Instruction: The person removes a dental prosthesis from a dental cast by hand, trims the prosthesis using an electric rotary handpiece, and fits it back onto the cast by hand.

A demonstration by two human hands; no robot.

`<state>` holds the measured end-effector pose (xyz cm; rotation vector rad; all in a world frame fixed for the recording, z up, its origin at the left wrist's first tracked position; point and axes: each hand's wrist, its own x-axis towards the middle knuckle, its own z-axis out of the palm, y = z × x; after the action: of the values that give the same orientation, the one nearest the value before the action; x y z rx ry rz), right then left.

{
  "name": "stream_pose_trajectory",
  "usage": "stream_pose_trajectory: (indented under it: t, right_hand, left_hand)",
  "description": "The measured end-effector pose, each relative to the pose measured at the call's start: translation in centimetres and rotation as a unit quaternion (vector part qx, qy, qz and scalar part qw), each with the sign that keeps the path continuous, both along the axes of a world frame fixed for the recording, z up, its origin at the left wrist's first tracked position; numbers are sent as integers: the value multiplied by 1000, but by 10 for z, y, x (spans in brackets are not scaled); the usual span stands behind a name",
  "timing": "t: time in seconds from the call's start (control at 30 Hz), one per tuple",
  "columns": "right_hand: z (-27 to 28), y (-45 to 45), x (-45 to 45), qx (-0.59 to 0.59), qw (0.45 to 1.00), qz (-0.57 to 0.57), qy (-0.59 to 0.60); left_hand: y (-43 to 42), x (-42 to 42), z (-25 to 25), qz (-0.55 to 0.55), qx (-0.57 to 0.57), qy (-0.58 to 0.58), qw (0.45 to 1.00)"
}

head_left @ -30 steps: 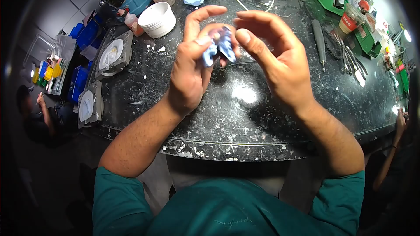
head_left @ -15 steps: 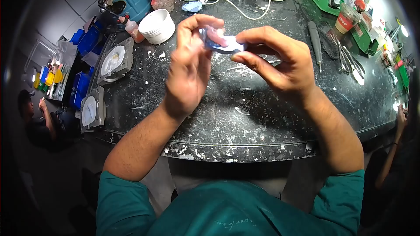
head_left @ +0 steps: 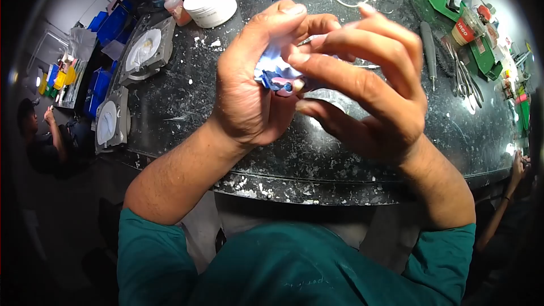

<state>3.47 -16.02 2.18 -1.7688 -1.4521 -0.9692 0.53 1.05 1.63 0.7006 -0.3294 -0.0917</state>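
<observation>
A blue and pink moulded piece [head_left: 279, 81] with a small tooth-coloured part rests in my left hand [head_left: 247, 79], whose fingers wrap round its far side. My right hand [head_left: 374, 82] is at the piece's right side, its index fingertip over the upper edge and its thumb just below. The right fingers are partly curled and apart; whether the fingertips touch the piece is hard to tell. Part of the piece is hidden behind the fingers. Both hands are above the black speckled bench [head_left: 272, 161].
A white tub [head_left: 209, 5] stands beyond my left hand, beside a pink bottle [head_left: 177, 9]. Grey moulds [head_left: 148, 51] line the left edge. A handpiece [head_left: 429, 51] and metal tools [head_left: 464, 79] lie at right. People sit at far left [head_left: 45, 136] and far right.
The piece has turned, showing its pink and dark blue side. My left hand has closed more round it, and my right hand has shifted from pinching its right end to above it.
</observation>
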Motion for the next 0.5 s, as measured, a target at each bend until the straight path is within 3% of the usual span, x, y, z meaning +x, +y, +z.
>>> stream_pose_trajectory:
  t: [0.27,0.5]
  right_hand:
    - [6,-2,-10,-24,1000,-3,18]
    - [19,-5,-15,-88,995,-33,14]
  left_hand:
    - [-6,-2,-3,61,86,-64,992]
    - [-11,-10,-7,56,45,18,997]
